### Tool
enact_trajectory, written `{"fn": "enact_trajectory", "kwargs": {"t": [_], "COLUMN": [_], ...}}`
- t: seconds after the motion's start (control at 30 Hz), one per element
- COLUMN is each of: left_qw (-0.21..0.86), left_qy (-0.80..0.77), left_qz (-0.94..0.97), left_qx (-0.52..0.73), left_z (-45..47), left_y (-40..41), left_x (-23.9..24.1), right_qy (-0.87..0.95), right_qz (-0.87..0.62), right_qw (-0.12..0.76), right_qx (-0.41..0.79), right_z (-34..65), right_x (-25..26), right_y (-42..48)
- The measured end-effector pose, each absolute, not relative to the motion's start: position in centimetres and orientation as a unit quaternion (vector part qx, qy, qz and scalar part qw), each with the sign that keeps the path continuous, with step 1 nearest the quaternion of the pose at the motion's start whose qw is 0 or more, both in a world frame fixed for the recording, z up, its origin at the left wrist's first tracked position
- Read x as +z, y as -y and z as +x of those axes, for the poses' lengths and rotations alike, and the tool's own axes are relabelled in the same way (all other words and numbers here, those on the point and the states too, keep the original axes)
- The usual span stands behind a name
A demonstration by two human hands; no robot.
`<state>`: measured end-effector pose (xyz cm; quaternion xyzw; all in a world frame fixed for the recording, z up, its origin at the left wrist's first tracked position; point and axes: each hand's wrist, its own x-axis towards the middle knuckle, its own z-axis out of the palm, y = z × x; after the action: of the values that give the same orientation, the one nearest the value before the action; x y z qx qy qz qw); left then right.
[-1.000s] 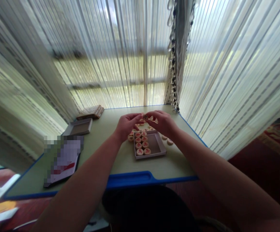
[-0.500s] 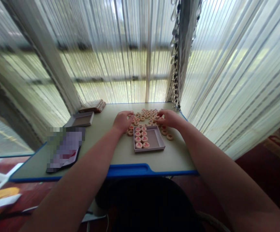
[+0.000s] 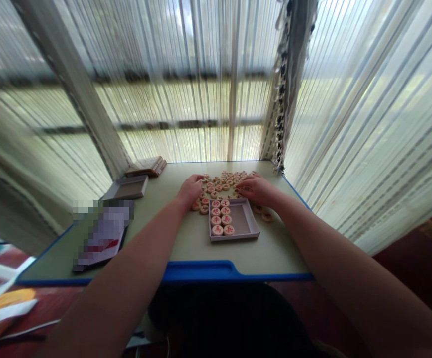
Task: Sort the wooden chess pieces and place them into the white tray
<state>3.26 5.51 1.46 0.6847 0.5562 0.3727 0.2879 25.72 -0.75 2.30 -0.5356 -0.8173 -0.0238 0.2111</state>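
Many round wooden Chinese chess pieces (image 3: 225, 187) lie in a loose pile toward the back of the table. In front of the pile is a shallow open box (image 3: 243, 221). Two columns of pieces with red characters (image 3: 226, 219) fill its left side, and its right side shows bare bottom. At the pile's left edge is my left hand (image 3: 191, 191), fingers stretched toward the pieces and apart. My right hand (image 3: 259, 190) reaches over the pile's right side with its fingers spread, fingertips at the pieces near the box's back edge. I see no piece lifted in either hand.
A similar shallow box (image 3: 128, 189) lies at the left back, with a stack of books (image 3: 146, 166) behind it. On the left, a dark-edged flat object (image 3: 104, 233) is partly blurred out. The table (image 3: 197, 251) has a blue rim. Sheer curtains (image 3: 186, 99) hang behind.
My right hand has moved left and inward over the pieces. My left hand stays at the pile's left edge. The camera view has shifted slightly. The pieces inside the box look the same.
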Motion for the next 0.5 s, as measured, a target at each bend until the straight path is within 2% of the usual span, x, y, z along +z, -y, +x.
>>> {"fn": "enact_trajectory", "kwargs": {"t": [0.1, 0.2, 0.33, 0.4, 0.5], "left_qw": [0.373, 0.381, 0.246, 0.171, 0.143], "left_qy": [-0.549, -0.542, -0.577, -0.602, -0.616], "left_qz": [0.628, 0.597, 0.626, 0.655, 0.704], "left_qx": [0.407, 0.452, 0.464, 0.425, 0.324], "left_z": [3.3, 2.7, 1.2, 0.6, 0.7], "left_y": [-5.5, -5.9, -6.7, -6.8, -6.7], "left_x": [1.6, 1.7, 1.8, 1.8, 1.5], "right_qy": [0.817, 0.804, 0.76, 0.752, 0.752], "right_qz": [-0.534, -0.549, -0.617, -0.634, -0.64], "right_qw": [0.216, 0.227, 0.203, 0.178, 0.155], "right_qx": [-0.011, -0.019, -0.027, -0.016, 0.002], "right_z": [25.9, 26.2, 26.8, 26.9, 26.9], "right_x": [2.2, 2.4, 3.4, 4.0, 4.3], "right_y": [0.7, 0.7, 1.2, 1.4, 1.6]}}
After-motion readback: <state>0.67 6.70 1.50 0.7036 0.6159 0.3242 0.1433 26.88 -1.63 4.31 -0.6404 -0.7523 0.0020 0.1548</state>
